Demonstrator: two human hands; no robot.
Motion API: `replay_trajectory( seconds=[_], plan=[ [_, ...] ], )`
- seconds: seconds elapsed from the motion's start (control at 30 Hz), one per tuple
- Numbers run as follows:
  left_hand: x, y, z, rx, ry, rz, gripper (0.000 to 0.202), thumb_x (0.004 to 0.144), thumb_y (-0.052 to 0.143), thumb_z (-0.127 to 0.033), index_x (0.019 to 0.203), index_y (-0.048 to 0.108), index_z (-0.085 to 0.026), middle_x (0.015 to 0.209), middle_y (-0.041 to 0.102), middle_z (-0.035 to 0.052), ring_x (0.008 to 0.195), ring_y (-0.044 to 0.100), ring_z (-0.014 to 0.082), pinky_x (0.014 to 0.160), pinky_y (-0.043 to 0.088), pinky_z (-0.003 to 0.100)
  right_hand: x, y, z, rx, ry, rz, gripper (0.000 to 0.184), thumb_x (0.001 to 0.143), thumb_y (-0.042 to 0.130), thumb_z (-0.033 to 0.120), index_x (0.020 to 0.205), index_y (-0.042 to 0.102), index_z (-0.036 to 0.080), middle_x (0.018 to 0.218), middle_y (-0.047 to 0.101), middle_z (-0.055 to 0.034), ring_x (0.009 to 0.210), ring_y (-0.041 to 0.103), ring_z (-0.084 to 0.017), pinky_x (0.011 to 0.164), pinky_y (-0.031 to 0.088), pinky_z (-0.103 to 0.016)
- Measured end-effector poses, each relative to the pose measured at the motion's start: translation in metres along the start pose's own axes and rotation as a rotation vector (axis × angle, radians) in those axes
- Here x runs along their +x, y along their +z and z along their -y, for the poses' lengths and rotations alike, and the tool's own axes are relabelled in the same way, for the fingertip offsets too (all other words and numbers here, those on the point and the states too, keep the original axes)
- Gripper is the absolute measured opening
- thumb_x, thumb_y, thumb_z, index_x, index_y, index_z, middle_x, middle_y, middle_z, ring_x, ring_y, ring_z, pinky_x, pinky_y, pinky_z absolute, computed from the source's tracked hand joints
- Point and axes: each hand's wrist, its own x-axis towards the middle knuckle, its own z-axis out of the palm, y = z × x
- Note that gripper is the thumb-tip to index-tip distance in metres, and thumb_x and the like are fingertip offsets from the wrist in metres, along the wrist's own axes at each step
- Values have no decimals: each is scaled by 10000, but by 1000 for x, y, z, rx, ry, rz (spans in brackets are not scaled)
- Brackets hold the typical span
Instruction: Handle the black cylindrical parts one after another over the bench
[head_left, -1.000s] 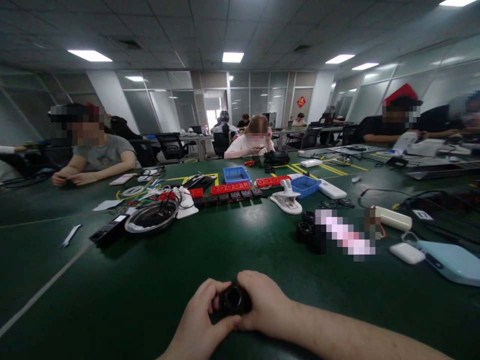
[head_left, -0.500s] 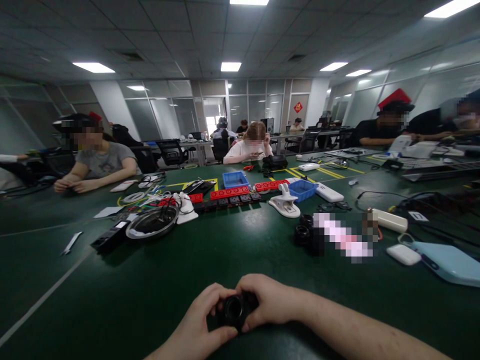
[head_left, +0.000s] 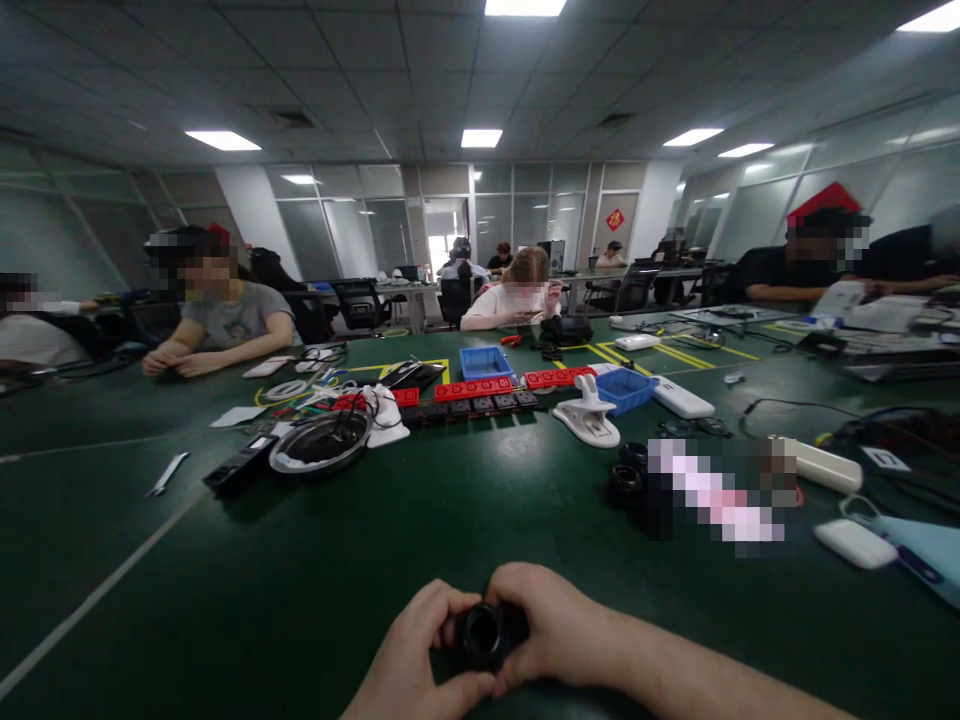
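Observation:
Both my hands hold one small black ring-shaped part just above the green table, low in the middle of the view. My left hand grips its left side with thumb and fingers curled round it. My right hand wraps over its right side and top. The part's round opening faces me. Further out on the table, two similar black rings lie together.
A metal bowl, black box, red and black power strips, two blue bins, a white clamp, white devices and cables lie across the table. Several people sit along the far and side edges.
The view has shifted slightly left and down. My hands stay closed on the black ring, my fingers shifting a little round it.

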Motion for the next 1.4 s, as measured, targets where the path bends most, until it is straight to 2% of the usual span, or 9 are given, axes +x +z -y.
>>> replay_trajectory(
  seconds=[0.13,0.27,0.4,0.6,0.73,0.9,1.13,1.3,1.4],
  plan=[
    [0,2,0,13,-42,-45,322,609,671,-145,917,594,-203,806,496,-3,707,461,171,625,371,249,2,16,6,-139,93,-129,443,481,758,478,721,557,166,710,525,2,629,459,-151,554,347,-244],
    [3,-1,0,-17,1,-57,313,617,668,-129,913,596,-200,789,482,-12,707,455,165,629,368,243,2,22,6,-103,56,-190,469,510,740,470,826,568,168,826,566,-42,715,506,-196,637,397,-296],
    [4,-5,3,-83,45,3,375,580,720,-140,930,598,-200,772,461,-29,691,447,149,612,361,226,-3,7,5,66,-109,-62,553,549,762,379,1033,564,200,979,559,-44,877,515,-215,761,400,-312],
    [0,-10,-2,-107,73,48,390,623,717,-151,988,605,-227,841,491,-20,749,465,153,650,367,230,-3,-11,2,125,-151,111,397,580,758,176,951,618,175,910,555,-11,869,511,-183,743,391,-263],
    [0,-10,-4,-100,84,34,370,620,728,-165,964,600,-206,883,516,-8,766,475,158,647,366,224,-2,-10,2,96,-116,132,358,584,762,181,917,632,164,867,542,-4,818,511,-172,684,386,-241],
    [2,-7,3,-92,124,54,384,615,753,-297,952,599,-194,850,512,-3,732,463,155,624,356,217,0,-7,-2,57,-159,125,332,616,726,242,920,613,171,868,535,-5,805,501,-169,681,373,-247],
    [3,-3,7,-67,86,44,387,603,747,-391,886,595,-176,793,479,-12,698,440,148,604,341,216,0,4,1,-36,-26,16,396,517,771,370,787,567,165,780,525,14,681,477,-143,565,326,-221],
    [1,0,-1,32,-14,-53,355,563,776,-208,862,590,-160,778,469,-18,705,449,157,611,341,229,1,15,7,-152,35,-94,412,499,767,382,758,531,164,779,547,-10,687,493,-170,585,349,-256],
    [0,-2,-3,33,2,-79,338,584,736,-145,888,590,-165,783,477,-17,712,454,158,621,346,234,2,20,7,-190,21,-132,426,533,746,431,794,535,168,817,556,-27,722,506,-189,624,377,-284]
  ],
)
